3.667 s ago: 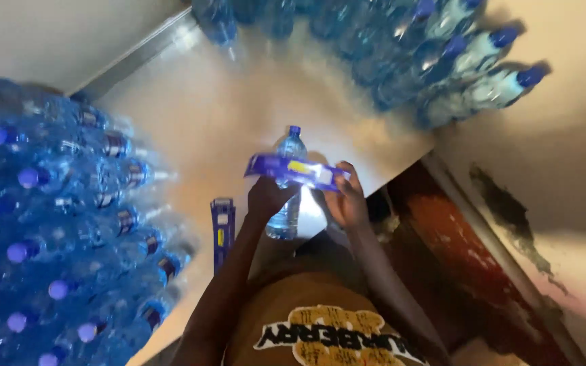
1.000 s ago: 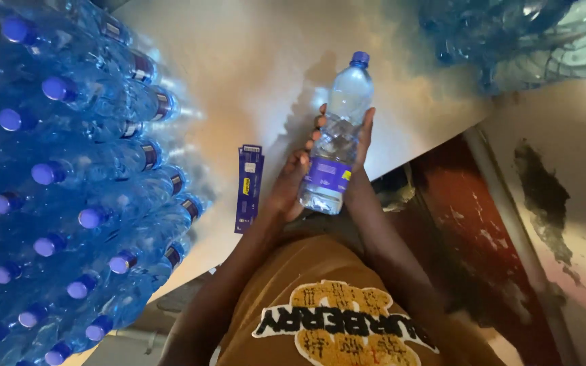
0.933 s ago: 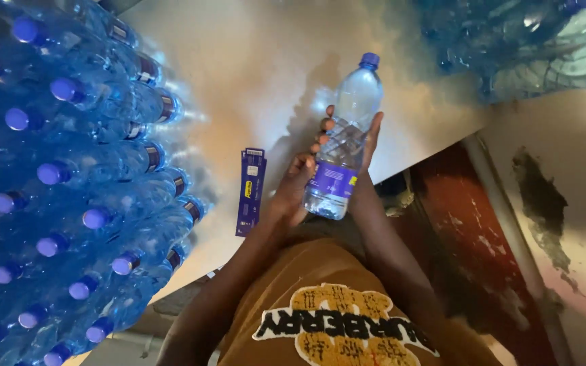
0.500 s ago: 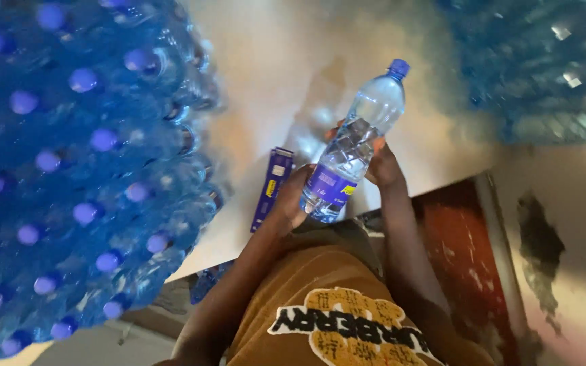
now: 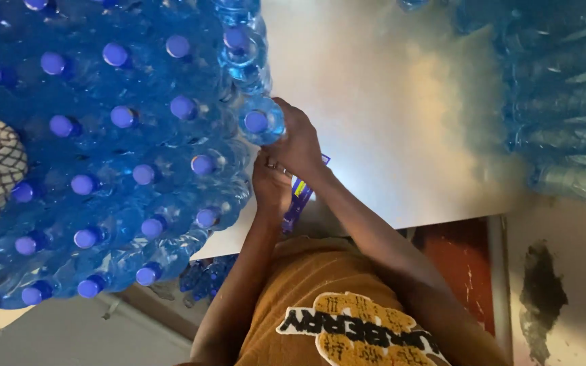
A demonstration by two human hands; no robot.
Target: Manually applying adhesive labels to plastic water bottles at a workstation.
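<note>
Swinging left since a moment ago, the labelled bottle [image 5: 260, 122] now stands at the edge of the bottle stack [image 5: 103, 156] on the table [image 5: 388, 115], right hand [image 5: 298, 139] fingers clasping it, left hand [image 5: 270, 186] beneath; the label strip [image 5: 298, 196] lies alongside.

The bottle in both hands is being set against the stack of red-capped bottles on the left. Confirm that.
One thing is wrong: the caps are blue, not red. The head view shows both hands, left hand and right hand, on the bottle at the edge of the stack of blue-capped bottles on the left.
</note>
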